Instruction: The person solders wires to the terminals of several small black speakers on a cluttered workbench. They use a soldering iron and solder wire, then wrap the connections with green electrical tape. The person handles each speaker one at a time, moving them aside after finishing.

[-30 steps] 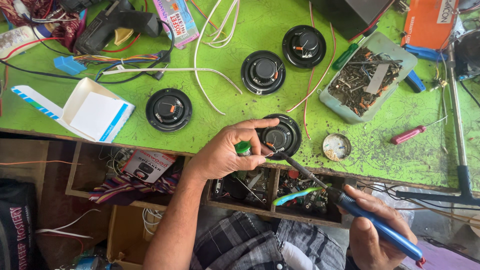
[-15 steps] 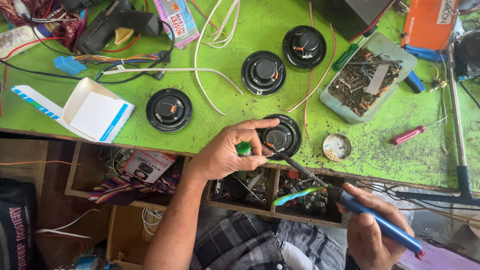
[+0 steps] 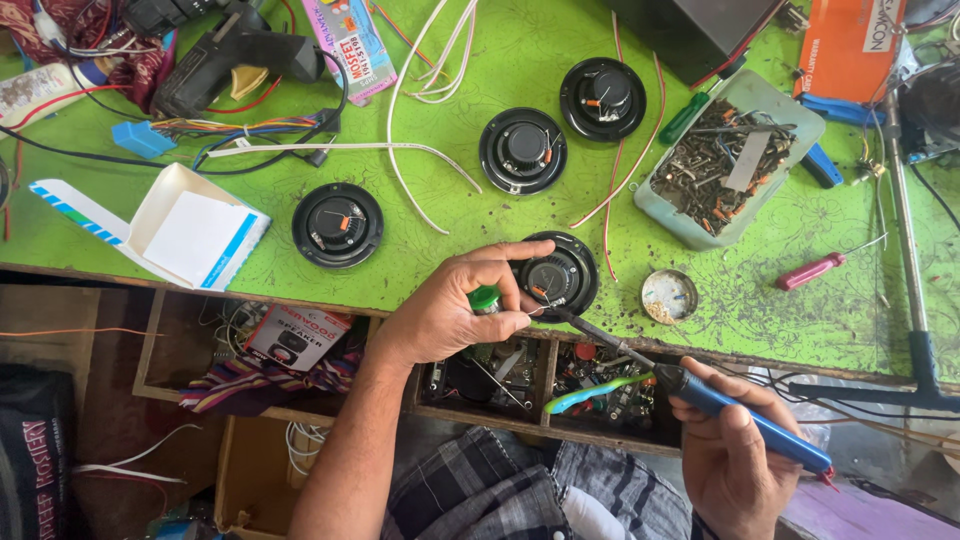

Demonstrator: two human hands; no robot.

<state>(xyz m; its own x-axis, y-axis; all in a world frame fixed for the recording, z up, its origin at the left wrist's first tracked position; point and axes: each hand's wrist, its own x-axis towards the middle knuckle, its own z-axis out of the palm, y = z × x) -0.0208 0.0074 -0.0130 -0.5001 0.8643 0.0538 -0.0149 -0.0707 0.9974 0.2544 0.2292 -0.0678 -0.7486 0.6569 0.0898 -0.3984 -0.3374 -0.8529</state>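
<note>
1. Right hand [image 3: 735, 460] closed around blue soldering iron [image 3: 740, 415], tip on speaker [image 3: 560, 275] at table edge.
2. Left hand [image 3: 450, 310] curled, pinching green spool [image 3: 485, 298], fingertips touching the speaker.
3. Three more speakers [image 3: 337, 224] farther back.

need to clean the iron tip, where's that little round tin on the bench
In the head view, the small round tin sits near the green table's front edge, right of the speaker being soldered, below the plastic tray of screws.
</note>
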